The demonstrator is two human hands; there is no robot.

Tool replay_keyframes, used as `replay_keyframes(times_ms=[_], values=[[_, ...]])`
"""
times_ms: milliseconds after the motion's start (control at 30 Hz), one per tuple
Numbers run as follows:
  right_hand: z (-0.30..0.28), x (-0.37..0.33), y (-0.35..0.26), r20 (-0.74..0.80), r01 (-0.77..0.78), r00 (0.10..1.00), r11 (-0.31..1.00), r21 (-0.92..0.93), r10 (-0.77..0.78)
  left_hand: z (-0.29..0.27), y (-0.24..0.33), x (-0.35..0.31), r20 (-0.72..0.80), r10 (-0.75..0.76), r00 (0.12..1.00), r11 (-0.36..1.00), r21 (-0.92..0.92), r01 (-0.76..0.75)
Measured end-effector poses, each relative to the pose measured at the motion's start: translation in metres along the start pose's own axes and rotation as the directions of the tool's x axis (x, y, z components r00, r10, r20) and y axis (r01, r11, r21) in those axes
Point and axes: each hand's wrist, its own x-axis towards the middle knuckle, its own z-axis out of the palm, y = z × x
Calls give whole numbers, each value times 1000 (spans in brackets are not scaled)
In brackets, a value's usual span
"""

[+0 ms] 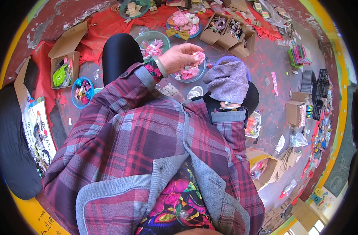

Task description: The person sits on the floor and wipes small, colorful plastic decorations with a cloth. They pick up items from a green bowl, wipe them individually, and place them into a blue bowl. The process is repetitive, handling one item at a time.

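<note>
The fingers of the left hand point(181, 56) curl together and pinch a small pink fabric flower point(199, 56), which sits at the fingertips on the side toward the person's right, its petals bunched with no clear long axis. Just below the hand lies a blue-rimmed bowl point(201, 76) heaped with more pink flowers, so the held flower hangs directly over that pile, near but not visibly touching it. The right hand point(227, 81) is wrapped in a grey knitted cloth just beside the bowl's right rim; whether its fingers are clenched or loose cannot be told. The left hand is the one on the flower. Farther out on the red floor point(265, 64), a green bowl point(144, 37) of pink pieces lies to the left, a blue tray of bows point(183, 21) beyond, and open cardboard boxes point(226, 31) of hair accessories toward the far right.
</note>
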Motion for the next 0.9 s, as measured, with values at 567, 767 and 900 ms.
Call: replay_keyframes(times_ms=[567,767,900], values=[[51,-3,-15,625,714,692,209,-669,-361,39,-15,-17,31,415,909,397,893,-212],[57,-4,-17,521,605,786,243,-758,-333,36,-28,-14,-6,441,897,619,726,-300],[52,-4,-12,450,541,826,249,-804,-339,45,-20,-21,-6,392,920,522,825,-217]])
